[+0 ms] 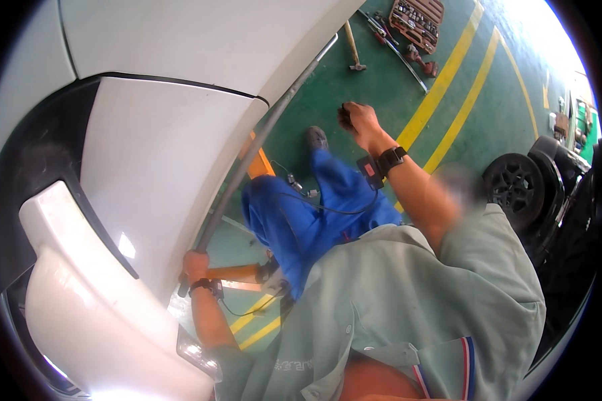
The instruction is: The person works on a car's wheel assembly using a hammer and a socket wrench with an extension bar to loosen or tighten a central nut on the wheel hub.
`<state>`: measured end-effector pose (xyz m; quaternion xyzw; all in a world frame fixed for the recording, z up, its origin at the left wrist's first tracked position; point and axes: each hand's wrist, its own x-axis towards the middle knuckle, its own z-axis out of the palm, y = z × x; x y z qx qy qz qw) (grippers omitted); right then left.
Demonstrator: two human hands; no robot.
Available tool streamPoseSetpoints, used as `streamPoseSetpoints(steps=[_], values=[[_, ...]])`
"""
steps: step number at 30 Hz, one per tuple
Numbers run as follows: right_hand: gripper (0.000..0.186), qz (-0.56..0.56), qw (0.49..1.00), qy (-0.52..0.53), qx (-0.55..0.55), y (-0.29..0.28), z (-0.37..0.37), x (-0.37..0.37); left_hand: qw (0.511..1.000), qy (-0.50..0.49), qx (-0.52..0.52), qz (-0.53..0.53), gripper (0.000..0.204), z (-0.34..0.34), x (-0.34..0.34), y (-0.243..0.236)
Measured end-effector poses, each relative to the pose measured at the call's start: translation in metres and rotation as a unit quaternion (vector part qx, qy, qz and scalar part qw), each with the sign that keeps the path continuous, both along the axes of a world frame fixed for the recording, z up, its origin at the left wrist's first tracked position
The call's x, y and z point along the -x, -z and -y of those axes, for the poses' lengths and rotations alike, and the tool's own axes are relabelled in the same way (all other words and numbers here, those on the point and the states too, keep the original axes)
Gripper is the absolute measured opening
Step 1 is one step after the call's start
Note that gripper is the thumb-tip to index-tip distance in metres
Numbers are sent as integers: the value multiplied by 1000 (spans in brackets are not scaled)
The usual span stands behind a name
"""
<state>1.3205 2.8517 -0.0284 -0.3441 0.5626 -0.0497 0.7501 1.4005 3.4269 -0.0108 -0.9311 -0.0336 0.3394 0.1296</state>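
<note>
My left hand is closed around the lower end of a long grey metal bar. The bar slants up along the lower edge of a white vehicle body. Just beside that hand lies a thick tan cylindrical piece, partly behind my leg; whether the hand touches it I cannot tell. My right hand hangs over the green floor, apart from the bar. Its fingers are curled and look dark at the tips; anything inside them is hidden.
An orange support piece stands by my knee under the vehicle. On the floor ahead lie a hammer, a long metal tool, a reddish power tool and an opened brown socket case. A wheel stands at right.
</note>
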Motion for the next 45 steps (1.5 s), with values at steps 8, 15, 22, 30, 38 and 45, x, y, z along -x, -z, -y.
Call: streamPoseSetpoints(steps=[8,15,22,30,38,45], values=[[22,70,893,-328,300,69,-89,26,1000,16,-6,-5,37,3,-2,1],[38,197,855,-371,304,106,-285,-15,995,86,35,-38,45,-17,-2,18],[30,-55,981,-10,-185,70,-404,-58,965,123,186,-135,40,-58,-7,22],[17,27,966,97,-237,54,-402,-63,960,74,163,-215,30,-55,-14,3],[21,32,972,73,-222,8,-377,-46,952,32,161,-260,34,-14,14,-135],[31,-46,993,-12,-108,5,-366,-17,921,225,109,-298,41,50,52,-191]])
